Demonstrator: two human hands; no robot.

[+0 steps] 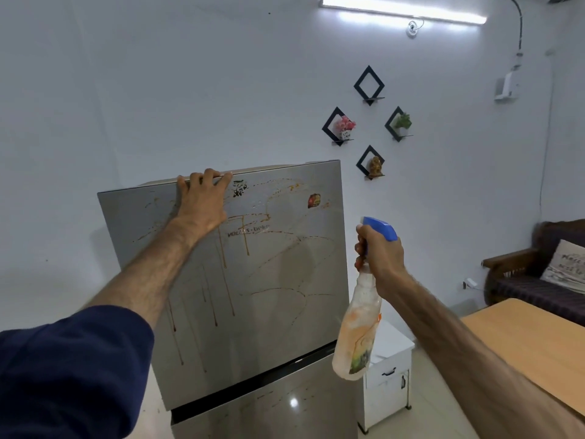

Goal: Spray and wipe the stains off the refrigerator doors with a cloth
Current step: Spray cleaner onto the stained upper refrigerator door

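a steel refrigerator (pixel 253 280) stands against the wall, its upper door (pixel 278 248) streaked with brown stains (pixel 221 280) that run downward. the left hand (pixel 202 201) hooks its fingers over the door's top edge, steadying it. the right hand (pixel 380 251) is clamped on the neck of a spray bottle (pixel 361 327) that hangs upright just right of the door, blue nozzle pointing left at the stains. no cloth is in view.
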